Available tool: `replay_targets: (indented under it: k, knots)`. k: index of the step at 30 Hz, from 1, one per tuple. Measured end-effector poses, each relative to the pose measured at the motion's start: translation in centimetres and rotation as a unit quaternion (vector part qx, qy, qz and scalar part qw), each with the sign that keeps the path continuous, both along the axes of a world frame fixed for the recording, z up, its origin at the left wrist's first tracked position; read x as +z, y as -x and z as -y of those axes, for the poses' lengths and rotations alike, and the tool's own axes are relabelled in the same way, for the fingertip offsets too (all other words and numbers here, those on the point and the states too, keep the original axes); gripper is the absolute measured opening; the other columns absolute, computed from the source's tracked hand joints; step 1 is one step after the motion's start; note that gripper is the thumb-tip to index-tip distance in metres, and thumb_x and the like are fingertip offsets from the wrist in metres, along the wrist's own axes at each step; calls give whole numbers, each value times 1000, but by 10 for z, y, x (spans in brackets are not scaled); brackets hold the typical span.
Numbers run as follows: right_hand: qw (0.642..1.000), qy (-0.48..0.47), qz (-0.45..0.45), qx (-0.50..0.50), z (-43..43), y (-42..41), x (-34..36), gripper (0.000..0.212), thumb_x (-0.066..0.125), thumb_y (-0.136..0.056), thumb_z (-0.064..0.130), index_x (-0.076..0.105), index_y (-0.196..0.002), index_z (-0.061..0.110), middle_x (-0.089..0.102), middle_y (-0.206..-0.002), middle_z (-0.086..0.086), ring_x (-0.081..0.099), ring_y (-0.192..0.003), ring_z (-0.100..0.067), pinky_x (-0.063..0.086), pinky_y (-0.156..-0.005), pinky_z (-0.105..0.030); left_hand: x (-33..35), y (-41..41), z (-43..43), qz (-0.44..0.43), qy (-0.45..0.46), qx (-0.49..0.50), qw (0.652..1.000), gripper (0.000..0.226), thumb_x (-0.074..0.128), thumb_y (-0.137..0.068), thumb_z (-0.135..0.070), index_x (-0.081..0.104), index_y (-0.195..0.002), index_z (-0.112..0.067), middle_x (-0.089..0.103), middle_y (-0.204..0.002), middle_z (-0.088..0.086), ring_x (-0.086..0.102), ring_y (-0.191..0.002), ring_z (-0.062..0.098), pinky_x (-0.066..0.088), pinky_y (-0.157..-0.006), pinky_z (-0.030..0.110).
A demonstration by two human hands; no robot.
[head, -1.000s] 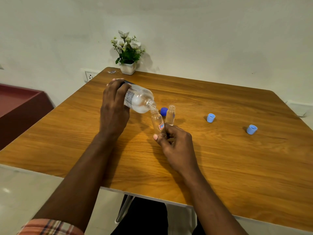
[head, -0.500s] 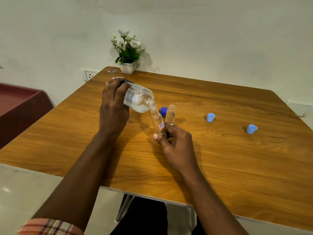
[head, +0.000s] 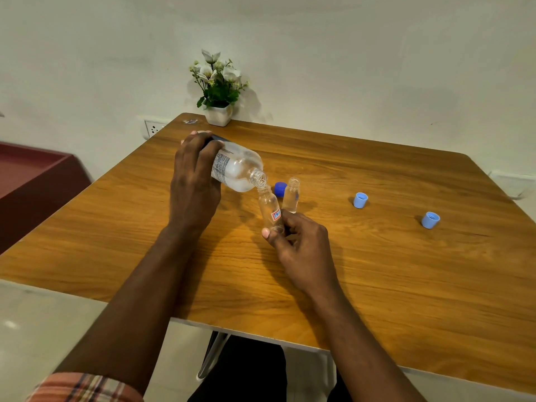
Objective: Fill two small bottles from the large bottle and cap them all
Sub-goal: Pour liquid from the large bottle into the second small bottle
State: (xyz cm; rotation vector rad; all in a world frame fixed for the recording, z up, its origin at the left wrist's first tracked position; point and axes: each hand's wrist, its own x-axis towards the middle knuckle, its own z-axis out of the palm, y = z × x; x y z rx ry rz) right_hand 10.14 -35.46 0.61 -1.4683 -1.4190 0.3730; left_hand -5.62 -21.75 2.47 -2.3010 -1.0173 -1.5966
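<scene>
Landmark: the small clear plastic bottle with a red and white label (head: 271,208), held tilted above the brown wooden table (head: 377,280); all places below are given from it.
Right hand (head: 298,242): just in front of this bottle, fingers closed around its lower part, thumb at the base.
Left hand (head: 194,175): to the left of it, wrapped around the back half of the large clear plastic bottle with a printed label (head: 236,171).
Large bottle: lies almost flat in the grip, its open neck touching or just above the mouth of the labelled bottle; liquid sits in its lower side.
Second small clear bottle (head: 291,195): just to the right and a little behind, upright on the table, open.
Dark blue cap (head: 280,189): just behind, between the two small bottles, on the table.
Two light blue round caps (head: 360,200) (head: 430,219): well apart to the right, open side up or sideways.
White pot with white flowers (head: 219,114): far behind, at the table edge by the wall.
Progress: I judge the pouring into the first small bottle is in hand; all three caps are off, so capping is not yet done.
Left to do: probably finish this filling, the other bottle if it needs it, then three caps.
Hard to see: the liquid level in both small bottles, and whether a stream flows now, I cannot tell.
</scene>
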Motion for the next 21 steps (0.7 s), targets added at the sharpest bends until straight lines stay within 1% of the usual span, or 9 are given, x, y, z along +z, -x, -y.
replay_targets:
  k: [3, 7, 10, 18, 21]
  knots:
    - [1000, -1, 2, 0, 0, 0, 0, 10, 71, -83, 26, 71, -90, 18, 68, -82, 6, 61, -76, -10, 51, -69, -38, -1, 0, 0, -1, 1, -1, 1000, 57, 73, -80, 3, 42, -125, -12, 52, -130, 25, 44, -127, 41, 41, -101, 56]
    - [1000, -3, -5, -1, 0, 1, 0, 14, 71, -83, 25, 73, -96, 20, 70, -85, 9, 62, -79, -7, 52, -69, -33, -1, 1, -1, 1, 0, 1, 1000, 58, 73, -79, 3, 42, -125, -12, 52, -130, 25, 42, -128, 37, 41, -101, 57]
    - [1000, -2, -9, -2, 0, 1, 0, 13, 72, -83, 25, 73, -95, 21, 69, -83, 9, 62, -78, -7, 50, -68, -31, -2, 0, -1, 3, -2, -2, 1000, 58, 73, -78, 5, 42, -125, -11, 53, -129, 25, 42, -128, 35, 41, -100, 58]
    - [1000, -8, -4, -4, 0, 1, 0, 14, 71, -80, 27, 72, -91, 19, 69, -82, 7, 62, -76, -9, 51, -68, -35, -1, 0, -1, 2, -3, 1, 1000, 58, 72, -77, 7, 42, -124, -11, 53, -129, 25, 44, -127, 39, 41, -102, 53]
    - [1000, -7, -9, -3, 0, 1, 0, 18, 69, -80, 28, 73, -94, 19, 70, -84, 8, 63, -77, -8, 51, -69, -36, -2, 0, -1, 0, -3, 3, 1000, 58, 73, -77, 6, 42, -124, -11, 53, -130, 24, 44, -127, 39, 42, -103, 52]
